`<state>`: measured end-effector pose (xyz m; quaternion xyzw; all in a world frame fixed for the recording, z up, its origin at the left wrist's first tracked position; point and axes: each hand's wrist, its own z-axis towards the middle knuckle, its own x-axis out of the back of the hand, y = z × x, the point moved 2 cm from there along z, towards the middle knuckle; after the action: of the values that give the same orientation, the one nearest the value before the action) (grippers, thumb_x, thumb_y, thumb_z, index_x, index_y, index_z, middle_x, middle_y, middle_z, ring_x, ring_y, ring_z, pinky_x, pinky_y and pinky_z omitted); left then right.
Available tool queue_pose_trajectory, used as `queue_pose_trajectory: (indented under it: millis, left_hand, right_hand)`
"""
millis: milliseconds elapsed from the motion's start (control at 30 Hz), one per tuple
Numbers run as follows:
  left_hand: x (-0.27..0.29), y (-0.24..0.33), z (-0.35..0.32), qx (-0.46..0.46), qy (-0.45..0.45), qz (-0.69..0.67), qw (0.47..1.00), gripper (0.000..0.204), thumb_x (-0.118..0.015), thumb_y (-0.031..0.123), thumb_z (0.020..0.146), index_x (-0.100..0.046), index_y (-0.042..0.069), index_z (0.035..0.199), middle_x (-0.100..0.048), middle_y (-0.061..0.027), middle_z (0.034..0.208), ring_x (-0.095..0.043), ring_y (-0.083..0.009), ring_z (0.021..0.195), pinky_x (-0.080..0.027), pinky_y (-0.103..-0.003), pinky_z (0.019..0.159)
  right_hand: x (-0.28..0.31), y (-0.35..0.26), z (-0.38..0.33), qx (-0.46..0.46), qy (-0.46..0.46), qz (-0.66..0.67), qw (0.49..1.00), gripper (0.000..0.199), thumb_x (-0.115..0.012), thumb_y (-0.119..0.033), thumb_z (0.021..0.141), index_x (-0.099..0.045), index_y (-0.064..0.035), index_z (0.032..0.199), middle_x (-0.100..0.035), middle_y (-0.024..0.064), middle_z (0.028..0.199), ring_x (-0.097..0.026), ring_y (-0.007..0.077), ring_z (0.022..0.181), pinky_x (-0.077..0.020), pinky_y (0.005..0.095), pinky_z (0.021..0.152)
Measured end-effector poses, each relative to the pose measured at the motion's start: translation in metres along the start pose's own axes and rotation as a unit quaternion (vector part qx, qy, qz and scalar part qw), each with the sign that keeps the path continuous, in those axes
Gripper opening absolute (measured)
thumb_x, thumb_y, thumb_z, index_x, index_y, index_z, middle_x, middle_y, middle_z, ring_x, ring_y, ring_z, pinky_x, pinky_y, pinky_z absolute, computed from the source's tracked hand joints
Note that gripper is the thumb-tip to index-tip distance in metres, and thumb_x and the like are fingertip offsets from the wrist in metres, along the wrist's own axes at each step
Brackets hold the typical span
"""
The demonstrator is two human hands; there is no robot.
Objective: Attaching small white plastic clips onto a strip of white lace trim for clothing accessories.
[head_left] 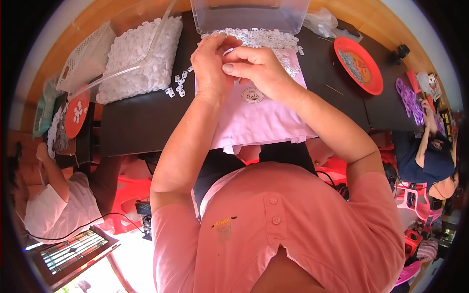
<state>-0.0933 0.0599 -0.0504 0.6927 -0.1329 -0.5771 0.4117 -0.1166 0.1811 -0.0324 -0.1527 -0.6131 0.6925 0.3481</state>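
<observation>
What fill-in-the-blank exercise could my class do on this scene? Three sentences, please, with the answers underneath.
1. The person's left hand and right hand are close together above a cloth coloured ____.
2. The small pieces heaped at the left of the dark table are coloured ____.
3. The red dish holding grey bits lies on the person's ____ side.

Missing words: pink; white; right.

two hands, one pink cloth, two red dishes, two clear bins, many white pieces
</observation>
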Motion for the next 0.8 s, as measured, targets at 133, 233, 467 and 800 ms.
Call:
queue_pose_trajectory:
  millis: [133, 233, 467, 800]
  left_hand:
    - [0.000, -0.004, 0.001, 0.026, 0.006, -0.017, 0.999, 0.017, -0.052, 0.011, 0.089, -0.053, -0.005, 0.096, -0.061, -0.0164, 0.087, -0.062, -0.0264, 0.079, -0.054, -0.039, 0.065]
    - [-0.003, -0.009, -0.003, 0.024, 0.022, -0.013, 0.999, 0.017, -0.051, 0.011, 0.089, -0.053, -0.005, 0.094, -0.059, -0.0163, 0.087, -0.061, -0.0271, 0.081, -0.054, -0.041, 0.068]
    - [0.004, -0.011, 0.005, 0.046, 0.022, -0.042, 0.998, 0.020, -0.050, 0.016, 0.090, -0.053, -0.004, 0.090, -0.057, -0.0143, 0.086, -0.060, -0.0289, 0.084, -0.052, -0.042, 0.075]
    - [0.009, -0.010, 0.009, 0.109, -0.024, -0.125, 0.986, 0.017, -0.045, 0.016, 0.092, -0.053, 0.001, 0.089, -0.058, -0.0113, 0.089, -0.058, -0.0275, 0.084, -0.049, -0.039, 0.081]
  right_hand:
    - [-0.003, 0.006, -0.004, -0.008, 0.043, 0.044, 0.998, 0.012, -0.068, -0.011, 0.085, -0.067, 0.0006, 0.090, -0.064, 0.0034, 0.078, -0.057, 0.0096, 0.069, -0.0460, 0.0247, 0.063]
    - [-0.005, 0.010, -0.013, -0.063, 0.069, 0.064, 0.994, 0.013, -0.067, -0.006, 0.084, -0.068, 0.0000, 0.095, -0.065, 0.0041, 0.080, -0.059, 0.0099, 0.072, -0.0477, 0.0247, 0.062]
    - [-0.005, 0.009, -0.018, 0.042, 0.116, 0.065, 0.990, 0.023, -0.065, 0.004, 0.080, -0.066, -0.0001, 0.103, -0.066, 0.0055, 0.089, -0.061, 0.0112, 0.078, -0.0509, 0.0258, 0.070]
    - [-0.005, 0.023, -0.001, 0.103, 0.073, 0.075, 0.989, 0.016, -0.065, 0.001, 0.085, -0.064, -0.0007, 0.101, -0.064, 0.0014, 0.088, -0.061, 0.0091, 0.082, -0.0488, 0.0240, 0.073]
